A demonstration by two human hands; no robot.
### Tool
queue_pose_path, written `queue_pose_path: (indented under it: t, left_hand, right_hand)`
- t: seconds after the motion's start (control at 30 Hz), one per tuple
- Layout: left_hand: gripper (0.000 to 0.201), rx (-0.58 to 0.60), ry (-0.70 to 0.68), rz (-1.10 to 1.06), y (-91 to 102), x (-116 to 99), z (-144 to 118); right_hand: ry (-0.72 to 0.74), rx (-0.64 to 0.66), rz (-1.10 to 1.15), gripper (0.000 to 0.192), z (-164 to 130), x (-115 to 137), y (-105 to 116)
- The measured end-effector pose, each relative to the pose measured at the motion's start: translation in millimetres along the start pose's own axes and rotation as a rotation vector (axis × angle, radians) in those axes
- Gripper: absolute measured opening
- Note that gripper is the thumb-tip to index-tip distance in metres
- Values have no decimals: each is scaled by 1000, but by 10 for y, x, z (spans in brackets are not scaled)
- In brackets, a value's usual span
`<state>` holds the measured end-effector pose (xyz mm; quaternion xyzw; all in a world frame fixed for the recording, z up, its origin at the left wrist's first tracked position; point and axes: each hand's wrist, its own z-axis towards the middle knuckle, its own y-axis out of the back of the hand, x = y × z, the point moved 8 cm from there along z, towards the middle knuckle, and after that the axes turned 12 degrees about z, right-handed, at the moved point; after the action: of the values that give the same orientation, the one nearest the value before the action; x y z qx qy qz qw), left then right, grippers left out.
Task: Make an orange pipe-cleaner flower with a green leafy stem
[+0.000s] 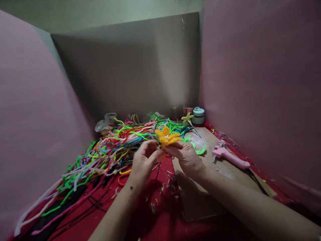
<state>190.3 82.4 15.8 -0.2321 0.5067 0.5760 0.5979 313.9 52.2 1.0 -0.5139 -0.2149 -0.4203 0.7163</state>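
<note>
Between my two hands is an orange pipe-cleaner flower [166,136] with a pale centre, facing up. My left hand [145,159] pinches at its underside from the left, thumb and fingers together. From the right, my right hand [187,157] grips the flower's lower petals and base. The fingertips hide the base, so any stem there cannot be made out. Behind and left of the hands lies a big tangled heap of coloured pipe cleaners [120,137]. A pale yellow pipe-cleaner flower [187,118] on a dark stem lies beyond my right hand.
A pink glue gun [230,157] rests on a cardboard sheet [200,202] at the right. Orange-handled scissors [122,180] lie left of my wrist. A mint-lidded jar [198,115] stands at the back. Scraps litter the red cloth [140,214]; panels [260,83] enclose the sides and back.
</note>
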Motion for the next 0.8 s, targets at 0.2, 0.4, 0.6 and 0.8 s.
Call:
queue_pose_path:
  t: [0.2,0.4,0.6,0.8]
  left_hand:
    - [54,-264,-522,375,220,-487,-163]
    - [25,-378,-767,633,68,-853,-385]
    - [24,-544,-891,862,-51,-851,-573]
    - [31,-364,-846,786,-13,-879,-454]
  right_hand:
    - [-2,20,-44,13,-67,8,-65]
    - [61,51,-77,13,-131,32,-128]
    - [168,9,-219,9,-149,99,-104]
    - [140,41,-167,14,-141,97,-95]
